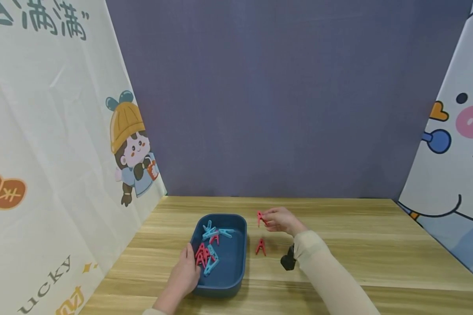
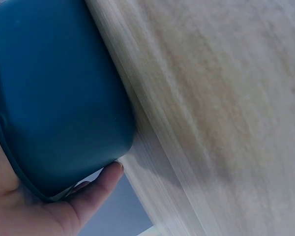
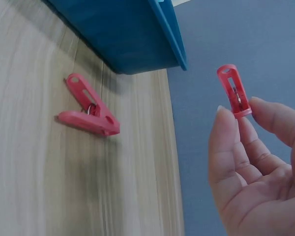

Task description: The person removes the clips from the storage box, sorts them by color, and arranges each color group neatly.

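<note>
A dark blue plastic bin [image 1: 230, 260] stands on the table, and my left hand [image 1: 184, 272] grips its left side at the rim. In the left wrist view the fingers lie against the outer wall of the bin [image 2: 59, 93]. Several blue clothespins [image 1: 210, 262] and red clothespins [image 1: 202, 253] lie inside, toward its left and far end. My right hand [image 1: 281, 220] pinches a red clothespin [image 3: 233, 89] between thumb and fingers, raised to the right of the bin. Another red clothespin [image 3: 91, 110] lies on the table between the bin and my right forearm.
A small black object [image 1: 288, 260] shows beside my right sleeve, partly covered by it. The wooden table [image 1: 378, 245] ends at a grey-blue back panel [image 1: 280, 109]. Printed white panels [image 1: 63, 131] flank it on the left and right.
</note>
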`<state>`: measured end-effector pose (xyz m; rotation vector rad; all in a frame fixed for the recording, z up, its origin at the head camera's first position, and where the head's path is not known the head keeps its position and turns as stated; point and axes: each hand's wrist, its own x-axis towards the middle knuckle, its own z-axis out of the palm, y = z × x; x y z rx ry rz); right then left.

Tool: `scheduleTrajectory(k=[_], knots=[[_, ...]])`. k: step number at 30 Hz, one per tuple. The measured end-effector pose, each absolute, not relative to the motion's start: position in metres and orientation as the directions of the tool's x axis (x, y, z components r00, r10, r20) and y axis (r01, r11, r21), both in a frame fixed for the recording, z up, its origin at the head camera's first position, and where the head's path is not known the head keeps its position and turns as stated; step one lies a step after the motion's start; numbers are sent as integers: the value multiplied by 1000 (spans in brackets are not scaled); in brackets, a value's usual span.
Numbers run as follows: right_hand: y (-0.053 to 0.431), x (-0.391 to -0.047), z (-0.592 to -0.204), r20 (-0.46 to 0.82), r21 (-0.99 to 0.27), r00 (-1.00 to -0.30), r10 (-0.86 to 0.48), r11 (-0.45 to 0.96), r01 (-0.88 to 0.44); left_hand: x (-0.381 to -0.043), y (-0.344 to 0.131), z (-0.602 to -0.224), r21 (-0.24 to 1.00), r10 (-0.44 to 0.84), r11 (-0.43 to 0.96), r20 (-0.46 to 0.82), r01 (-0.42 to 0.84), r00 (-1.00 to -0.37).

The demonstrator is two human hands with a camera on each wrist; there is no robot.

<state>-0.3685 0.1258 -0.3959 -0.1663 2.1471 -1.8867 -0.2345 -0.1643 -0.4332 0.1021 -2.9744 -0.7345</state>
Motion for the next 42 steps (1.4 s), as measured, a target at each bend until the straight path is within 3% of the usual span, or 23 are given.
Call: scheduleTrajectory(k=[42], knots=[[148, -355, -450, -172, -978, -963, -208, 150, 143, -235, -164, -434, 458, -68, 889, 69, -28, -995]])
